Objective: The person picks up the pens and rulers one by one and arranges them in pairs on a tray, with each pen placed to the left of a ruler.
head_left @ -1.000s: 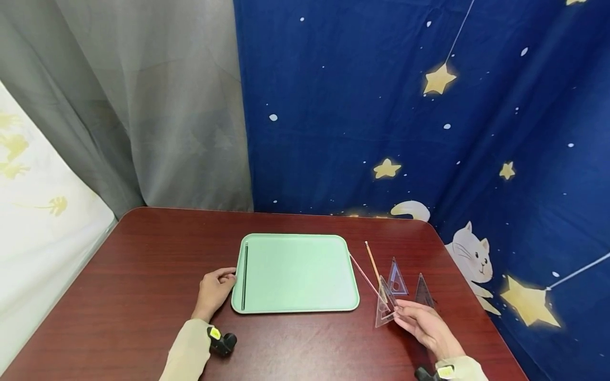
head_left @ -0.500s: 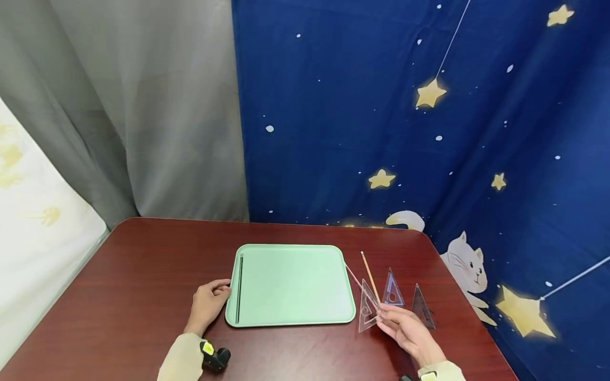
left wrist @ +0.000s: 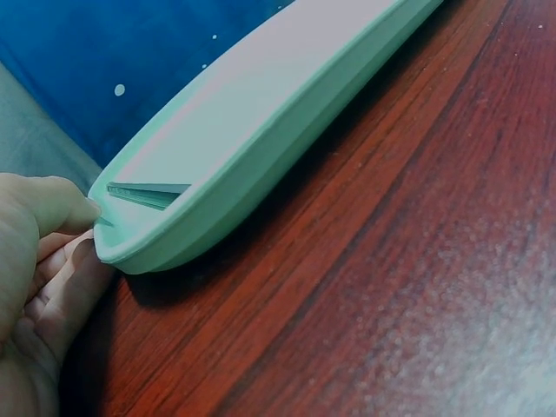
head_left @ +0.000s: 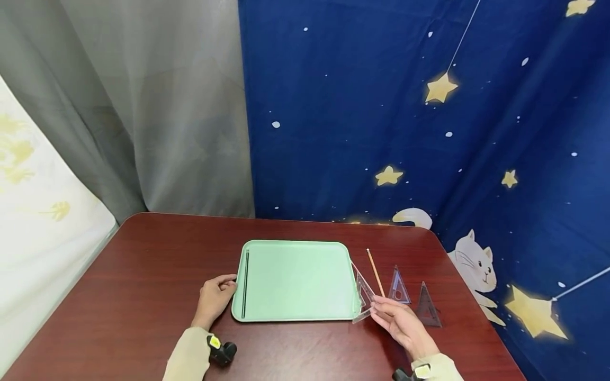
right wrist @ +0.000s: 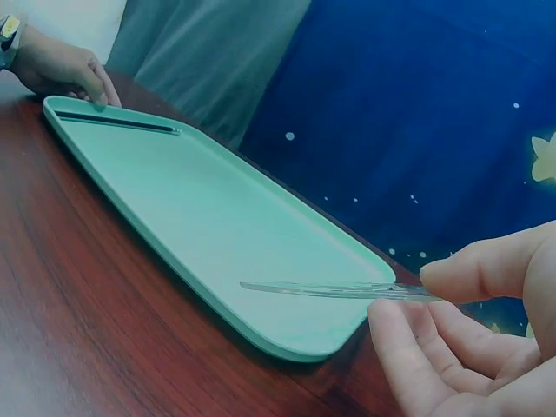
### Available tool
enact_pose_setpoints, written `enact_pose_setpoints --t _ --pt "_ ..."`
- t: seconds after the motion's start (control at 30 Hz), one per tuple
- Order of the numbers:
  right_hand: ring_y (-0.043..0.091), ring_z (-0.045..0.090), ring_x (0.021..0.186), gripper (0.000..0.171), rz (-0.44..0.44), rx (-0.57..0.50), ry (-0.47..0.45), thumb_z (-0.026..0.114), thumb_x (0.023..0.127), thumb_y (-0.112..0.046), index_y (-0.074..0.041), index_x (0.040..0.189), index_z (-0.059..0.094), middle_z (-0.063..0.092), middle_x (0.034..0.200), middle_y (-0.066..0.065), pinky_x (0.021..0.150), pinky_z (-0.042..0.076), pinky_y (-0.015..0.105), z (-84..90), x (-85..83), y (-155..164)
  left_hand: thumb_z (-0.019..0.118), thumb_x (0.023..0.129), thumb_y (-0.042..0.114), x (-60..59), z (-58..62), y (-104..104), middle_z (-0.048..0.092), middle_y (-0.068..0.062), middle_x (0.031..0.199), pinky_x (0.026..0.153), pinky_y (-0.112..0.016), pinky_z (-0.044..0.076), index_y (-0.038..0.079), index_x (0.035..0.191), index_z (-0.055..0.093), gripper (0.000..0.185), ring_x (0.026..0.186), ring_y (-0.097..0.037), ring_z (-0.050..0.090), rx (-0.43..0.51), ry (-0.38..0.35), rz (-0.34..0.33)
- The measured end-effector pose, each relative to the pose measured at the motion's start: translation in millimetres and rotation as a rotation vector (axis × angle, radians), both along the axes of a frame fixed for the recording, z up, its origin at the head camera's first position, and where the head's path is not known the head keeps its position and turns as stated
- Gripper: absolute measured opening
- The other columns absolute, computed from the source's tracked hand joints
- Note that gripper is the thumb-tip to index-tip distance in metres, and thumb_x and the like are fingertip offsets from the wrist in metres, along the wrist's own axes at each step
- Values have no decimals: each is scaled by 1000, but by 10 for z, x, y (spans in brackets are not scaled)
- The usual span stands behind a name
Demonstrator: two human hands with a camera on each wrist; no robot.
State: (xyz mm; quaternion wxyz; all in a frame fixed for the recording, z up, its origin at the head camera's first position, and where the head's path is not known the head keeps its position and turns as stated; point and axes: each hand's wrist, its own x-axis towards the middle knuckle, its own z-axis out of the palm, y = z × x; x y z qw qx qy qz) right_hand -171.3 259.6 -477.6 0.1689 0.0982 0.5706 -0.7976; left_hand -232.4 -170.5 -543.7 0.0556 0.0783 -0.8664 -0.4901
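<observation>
My left hand (head_left: pixel 215 300) holds the left rim of a pale green tray (head_left: pixel 300 280); in the left wrist view the thumb (left wrist: pixel 65 204) lies over the rim with fingers below. Between the thumb and fingers of my right hand (head_left: pixel 399 324) is a clear set square (head_left: pixel 364 296), pinched by one edge. It overlaps the tray's right edge in the head view. Seen edge-on in the right wrist view, the set square (right wrist: pixel 330 288) is over the tray's near end. Inside the tray, along its left side, lies a long thin dark stick (head_left: pixel 245 286).
Right of the tray, a yellow-orange pencil (head_left: pixel 375 271) lies on the dark red table (head_left: pixel 295 352). Beyond it are a bluish set square (head_left: pixel 398 288) and a dark-looking clear one (head_left: pixel 428 308). A pinkish stick (head_left: pixel 354 267) shows partly beside the tray. Curtains hang behind.
My right hand has moved left with the set square, from beside the pencils to the tray's right edge. My left hand stays at the tray's left rim. The head view shifted slightly.
</observation>
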Motion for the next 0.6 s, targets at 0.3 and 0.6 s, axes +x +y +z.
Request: enact_pose_setpoints --t 0.3,0.6 --pt "9 63 96 29 13 -36 -2 50 93 2 -3 119 62 62 102 2 88 49 22 -9 -42 -119 60 89 14 17 3 10 68 -2 79 68 -21 43 4 111 70 27 66 -5 56 12 -3 2" --pt "8 62 97 38 28 4 19 52 92 1 7 130 52 63 102 1 87 49 22 -59 -100 -317 60 88 14 4 2 26 68 -2 79 68 -22 43 5 111 70 26 65 -6 56 27 -8 14"
